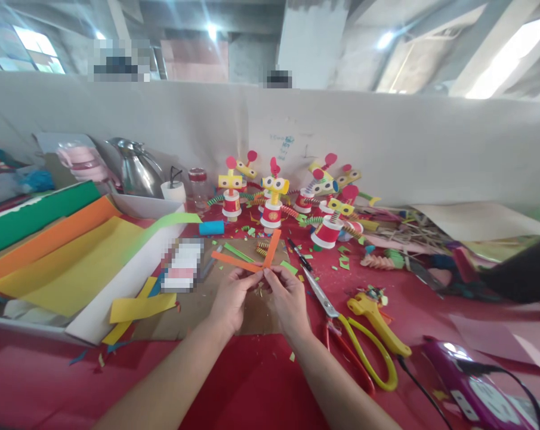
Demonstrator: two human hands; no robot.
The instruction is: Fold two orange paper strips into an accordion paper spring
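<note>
Both my hands meet above a brown cardboard sheet [171,325], pinching orange paper strips [273,248] where they join. One strip points left and the other points up and away, forming a V. My left hand [234,298] is closed on the left side of the join. Against it, my right hand [290,298] is closed on the other side. Whether the strips are glued or folded there is hidden by my fingertips. Scissors [327,301] with red and yellow handles lie right of my right hand, near a black pen [300,255].
Several paper-cup figures [272,209] stand at the back. On the left are a white box [130,272] of coloured paper, yellow strips [142,307] and a metal jug [138,167]. A yellow glue gun [379,322] and a purple device [471,382] lie right. Paper scraps litter the red table [252,382].
</note>
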